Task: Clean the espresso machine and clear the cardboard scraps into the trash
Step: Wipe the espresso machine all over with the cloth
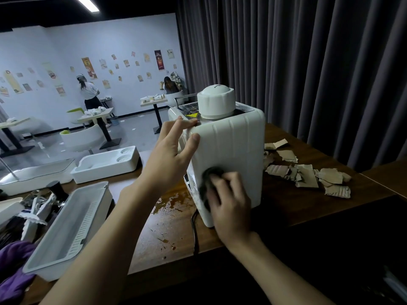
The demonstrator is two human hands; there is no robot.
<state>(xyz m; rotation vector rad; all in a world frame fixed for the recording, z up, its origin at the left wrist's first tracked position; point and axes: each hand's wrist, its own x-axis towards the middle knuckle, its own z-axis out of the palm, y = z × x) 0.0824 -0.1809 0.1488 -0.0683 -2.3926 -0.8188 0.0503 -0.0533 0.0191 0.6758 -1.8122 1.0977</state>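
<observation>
- Espresso machine (pixel 233 150), white and upright, stands on the wooden table (pixel 286 208) close to the front edge. Its ribbed side panel faces the camera and a round white cap (pixel 215 102) sits on top.
- Left hand (pixel 174 148) grips the machine's upper left corner, fingers hooked over the top edge and thumb flat on the ribbed panel.
- Right hand (pixel 229 205) holds a dark cloth (pixel 209 179) bunched under its fingers and presses it to the lower left part of that panel, just above the bottom corner.
- Black cord (pixel 195 230) runs from the machine's base down over the table's front edge.
- Cardboard scraps (pixel 308 175) lie scattered on the table to the right of the machine. The nearest are just beside its side and the farthest lie near the table's right edge.
- Bare wood shows between the scraps and the front edge.
- Wet, blotchy patch (pixel 171 205) spreads left of the machine's base, between it and a white tray (pixel 66 230) lying at a slant.
- White foam packing piece (pixel 108 164) sits farther back on the left, well apart from the machine.
- Grey curtain (pixel 308 62) hangs close behind the table's far edge.
</observation>
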